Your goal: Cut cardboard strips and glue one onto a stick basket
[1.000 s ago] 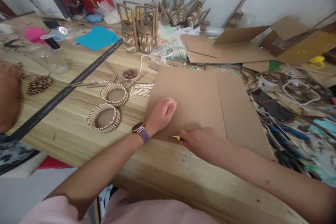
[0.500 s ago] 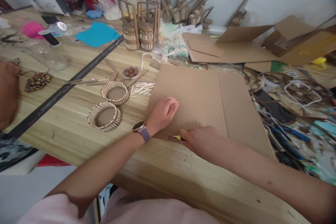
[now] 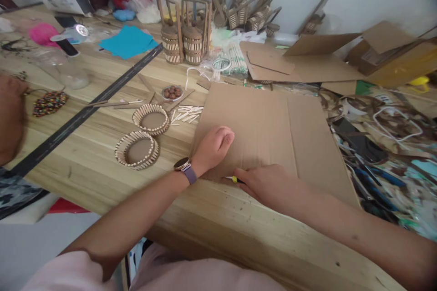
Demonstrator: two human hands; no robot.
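Cardboard [image 3: 252, 118], one flat brown creased sheet, lies on the pale wood-grained desk [image 3: 218, 223] near its front edge. Towards the sheet's half past seven, the right hand [image 3: 262, 179] grips a slim yellow-and-black cutter [image 3: 235, 179], its thin metal blade [image 3: 226, 178] at the near border. The left hand [image 3: 214, 150], curled into a loose fist with nothing seen in it, rests on the sheet towards nine o'clock.

The chief danger, I judge, is a slip: the tip points towards the left wrist, so too much force or a sudden give in the material could carry it there. Weak pressure from that fist might let the sheet skid.

Out at nine o'clock, a round basket of pale sticks [image 3: 150, 158] and a matching basket [image 3: 162, 126] just beside it show only flat brown floors. At ten, a small clear dish [image 3: 171, 100] holds glossy brown balls. Beyond it, a see-through jar [image 3: 73, 77] lies sideways, its contents too blurred to tell.
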